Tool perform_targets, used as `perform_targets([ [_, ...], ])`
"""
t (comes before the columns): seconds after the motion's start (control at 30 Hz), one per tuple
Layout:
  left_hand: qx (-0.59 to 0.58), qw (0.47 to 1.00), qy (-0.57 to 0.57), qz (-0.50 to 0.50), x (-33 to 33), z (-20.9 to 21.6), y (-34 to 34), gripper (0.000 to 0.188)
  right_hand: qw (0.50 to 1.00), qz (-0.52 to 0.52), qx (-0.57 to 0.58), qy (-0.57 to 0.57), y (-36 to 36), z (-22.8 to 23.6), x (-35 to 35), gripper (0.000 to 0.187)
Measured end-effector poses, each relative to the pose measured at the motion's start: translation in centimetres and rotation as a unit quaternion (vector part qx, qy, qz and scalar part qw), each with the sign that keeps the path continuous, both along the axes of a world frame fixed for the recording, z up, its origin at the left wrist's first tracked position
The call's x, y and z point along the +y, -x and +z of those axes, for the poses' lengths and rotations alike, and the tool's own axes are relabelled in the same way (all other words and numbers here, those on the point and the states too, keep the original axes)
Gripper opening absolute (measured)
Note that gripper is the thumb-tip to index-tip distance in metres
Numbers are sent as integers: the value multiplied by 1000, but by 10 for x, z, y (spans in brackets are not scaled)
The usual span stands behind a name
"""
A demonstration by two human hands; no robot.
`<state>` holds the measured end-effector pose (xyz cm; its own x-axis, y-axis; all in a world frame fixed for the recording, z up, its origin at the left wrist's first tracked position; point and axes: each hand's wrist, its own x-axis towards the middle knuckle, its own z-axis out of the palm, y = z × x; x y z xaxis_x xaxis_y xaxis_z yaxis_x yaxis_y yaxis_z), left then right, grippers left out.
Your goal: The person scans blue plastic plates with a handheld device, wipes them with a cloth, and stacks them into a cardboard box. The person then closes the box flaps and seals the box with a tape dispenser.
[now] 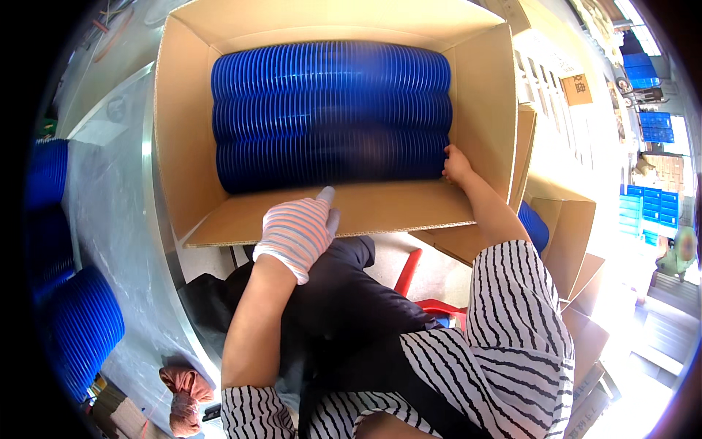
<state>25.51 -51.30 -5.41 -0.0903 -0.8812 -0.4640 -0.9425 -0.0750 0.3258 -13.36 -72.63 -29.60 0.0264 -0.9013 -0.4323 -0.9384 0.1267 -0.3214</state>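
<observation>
An open cardboard box (pixel 482 102) in front of me holds three long rows of thin, round-edged blue plastic discs (pixel 322 157), standing on edge and packed closely. My left hand (pixel 298 230), in a white glove with grey and pink stripes, is over the near flap. Its index finger and thumb stretch out apart, with nothing between them. Bare, my right hand (pixel 457 165) reaches into the box's right side. Its bent fingers are on the end disc of the nearest row; the fingertips are partly hidden.
A metal worktable (pixel 110 212) lies to the left, with more blue disc stacks (pixel 84 322) at its far side. A brown cloth bundle (pixel 185 399) is near its lower edge. Another open carton (pixel 559 227) with blue discs stands at right. Red chair parts (pixel 409 272) show below the box.
</observation>
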Motion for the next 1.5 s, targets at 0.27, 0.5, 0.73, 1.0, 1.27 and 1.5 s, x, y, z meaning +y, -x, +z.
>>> perform_targets([
  [0.27, -31, 997, -59, -35, -14, -6, 19, 48, 997, 45, 60, 8, -9, 5, -6, 36],
  [0.5, -19, 994, -90, -50, -25, -6, 29, 47, 970, 120, 212, -13, -33, 31, -24, 25],
  [0.73, 2, 994, -98, -54, -28, -5, 28, 46, 966, 100, 224, 82, -31, 34, -6, 23],
  [1.0, 33, 997, -69, -16, -17, -19, 13, 33, 955, 158, 206, 145, -66, 44, 9, 26],
  [1.27, 23, 998, -58, -22, -17, -21, 14, 46, 976, 80, 133, 153, -55, 31, 5, 14],
  [1.5, 17, 997, -67, -28, -17, -16, 15, 46, 946, 176, 161, 218, -59, 33, 11, 16],
])
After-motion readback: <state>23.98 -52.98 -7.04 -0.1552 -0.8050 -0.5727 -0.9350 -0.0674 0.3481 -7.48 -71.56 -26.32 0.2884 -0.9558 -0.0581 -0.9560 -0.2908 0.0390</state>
